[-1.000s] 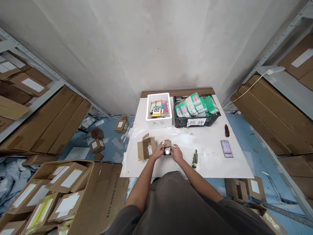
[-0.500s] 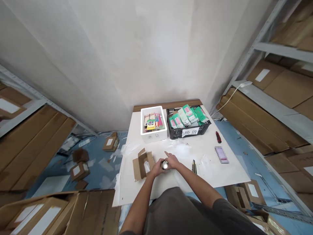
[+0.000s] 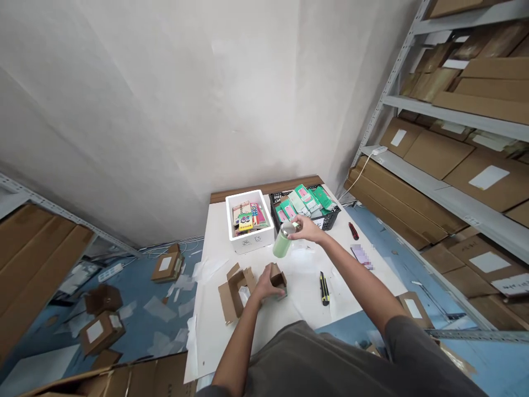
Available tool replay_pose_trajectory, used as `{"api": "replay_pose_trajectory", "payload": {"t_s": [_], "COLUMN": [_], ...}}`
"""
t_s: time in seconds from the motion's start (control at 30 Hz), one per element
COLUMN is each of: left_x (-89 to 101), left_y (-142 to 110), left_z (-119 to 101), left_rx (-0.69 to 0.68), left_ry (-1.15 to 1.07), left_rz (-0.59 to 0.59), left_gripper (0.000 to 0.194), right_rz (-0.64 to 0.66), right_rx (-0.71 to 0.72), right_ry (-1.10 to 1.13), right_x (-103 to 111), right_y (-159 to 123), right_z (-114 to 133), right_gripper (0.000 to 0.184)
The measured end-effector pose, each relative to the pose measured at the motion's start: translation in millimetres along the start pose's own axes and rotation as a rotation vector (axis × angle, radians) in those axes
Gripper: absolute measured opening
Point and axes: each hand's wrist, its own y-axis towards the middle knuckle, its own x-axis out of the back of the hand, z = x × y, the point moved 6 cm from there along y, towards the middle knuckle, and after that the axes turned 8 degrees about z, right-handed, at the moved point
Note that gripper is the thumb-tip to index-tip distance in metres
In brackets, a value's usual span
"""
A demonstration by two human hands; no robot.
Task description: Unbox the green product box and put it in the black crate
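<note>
A light green tumbler (image 3: 281,244) with a silvery lid is raised, slightly tilted, over the table, gripped near its top by my right hand (image 3: 303,229). My left hand (image 3: 268,285) is wrapped around a small open cardboard box (image 3: 279,278) standing on the table. Left of that hand lies a larger opened carton (image 3: 235,292) with white wrapping inside. To the right, a yellow and black box cutter (image 3: 324,288) rests on the white table (image 3: 303,309).
Behind the hands stand a white foam box (image 3: 252,242) of booklets and a black crate (image 3: 330,221) of green packages. A red-handled tool (image 3: 354,231) and a blurred purple item (image 3: 362,257) lie at right. Shelves (image 3: 454,182) with cartons flank the table; boxes and scraps litter the blue floor (image 3: 161,336).
My right hand has lifted the green tumbler up and away from my left hand, which stays on the small box. The head view has swung to the right.
</note>
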Motion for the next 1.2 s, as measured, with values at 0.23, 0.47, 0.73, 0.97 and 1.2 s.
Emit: {"api": "replay_pose_trajectory", "payload": {"t_s": [0.23, 0.47, 0.73, 0.97, 1.2], "left_x": [118.3, 124.4, 125.4, 106.3, 84.7], "left_y": [-15, -12, -19, -14, -5], "left_z": [-167, -229, -257, -272, -287], "left_rx": [-0.33, -0.357, -0.41, -0.409, -0.422], "left_ry": [-0.144, -0.346, -0.546, -0.559, -0.513], "left_rz": [-0.326, -0.293, -0.102, -0.207, -0.185], "left_gripper": [0.092, 0.091, 0.09, 0.116, 0.114], "right_rz": [-0.237, -0.057, 0.063, -0.069, -0.1], "right_rx": [-0.062, -0.132, 0.029, 0.13, 0.102], "right_ry": [0.121, 0.354, 0.4, 0.298, 0.327], "right_x": [15, 1, -13, -1, 20], "right_y": [9, -15, -47, -68, -82], "right_z": [54, 66, 32, 27, 15], "right_gripper": [0.06, 0.055, 0.111, 0.114, 0.108]}}
